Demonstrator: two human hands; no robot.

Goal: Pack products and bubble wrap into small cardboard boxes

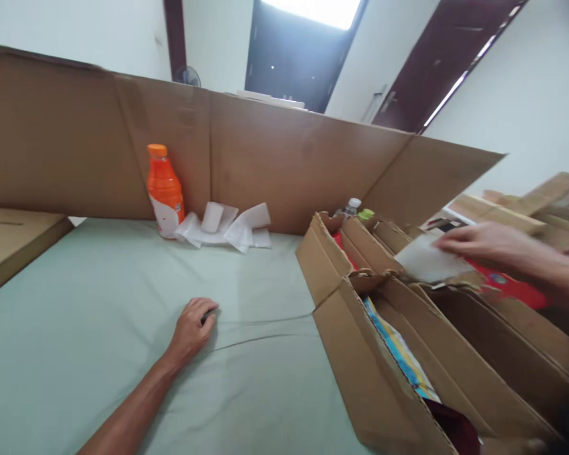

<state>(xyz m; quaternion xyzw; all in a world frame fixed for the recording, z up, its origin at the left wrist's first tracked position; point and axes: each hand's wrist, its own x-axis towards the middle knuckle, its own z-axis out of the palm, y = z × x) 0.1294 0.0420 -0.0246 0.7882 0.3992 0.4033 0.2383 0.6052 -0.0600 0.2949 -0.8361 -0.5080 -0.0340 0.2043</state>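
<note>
My left hand [195,325] rests on the pale green cloth, its fingers curled round a small dark object [207,316] that is mostly hidden. Off to the right, my right hand [474,242] pinches the edge of a white, translucent foam-like sheet [427,258]. The sheet hangs over the cardboard compartments [332,265], slightly blurred. Inside a near compartment stands a blue, yellow and white packet [401,351], with a dark red item [452,426] at its near end. A bright red package [512,287] lies beneath my right forearm.
An orange bottle [164,193] stands upright by the cardboard wall [275,158], beside crumpled white foam sheets [225,224]. A flat cardboard box [19,237] lies at the left. A clear bottle [351,206] and a green cap [366,215] show behind the compartments.
</note>
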